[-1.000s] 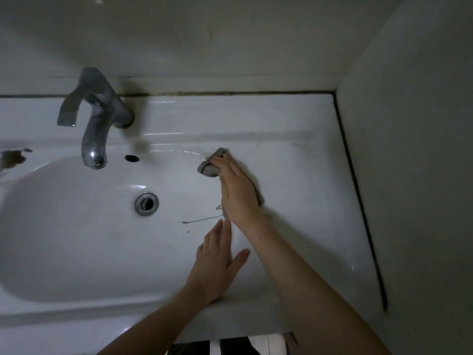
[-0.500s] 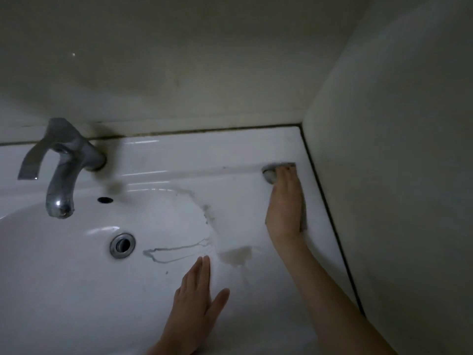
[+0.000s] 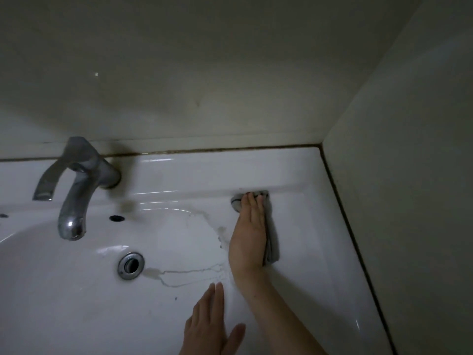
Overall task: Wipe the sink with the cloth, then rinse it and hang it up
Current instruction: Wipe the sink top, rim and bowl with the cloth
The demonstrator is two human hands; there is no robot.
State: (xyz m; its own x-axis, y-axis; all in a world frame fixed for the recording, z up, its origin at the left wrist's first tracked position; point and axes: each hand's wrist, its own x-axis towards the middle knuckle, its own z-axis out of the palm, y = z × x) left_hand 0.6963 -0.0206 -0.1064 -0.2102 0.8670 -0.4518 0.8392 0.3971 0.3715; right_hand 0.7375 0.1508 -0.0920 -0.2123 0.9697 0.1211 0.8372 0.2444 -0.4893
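Observation:
A white sink [image 3: 179,172] fills the lower view. My right hand [image 3: 249,231] lies flat on a grey cloth [image 3: 272,245] and presses it against the sink's ledge right of the basin, fingertips at the raised back step. Cloth edges show past my fingertips and along the right of my palm. My left hand [image 3: 211,326] rests flat and open on the basin's near right slope, holding nothing. Thin trails of dirty water run down the basin toward the drain [image 3: 131,265].
A chrome tap [image 3: 74,190] stands at the back left, its spout over the basin, with an overflow hole [image 3: 117,218] beside it. Pale walls close in behind and on the right [image 3: 409,175], with a dark sealant seam along the sink's edges.
My right hand slid the cloth from the basin's back rim out to the right ledge, then back a little to the left. Dirty water trails appeared in the basin. The view tilted upward.

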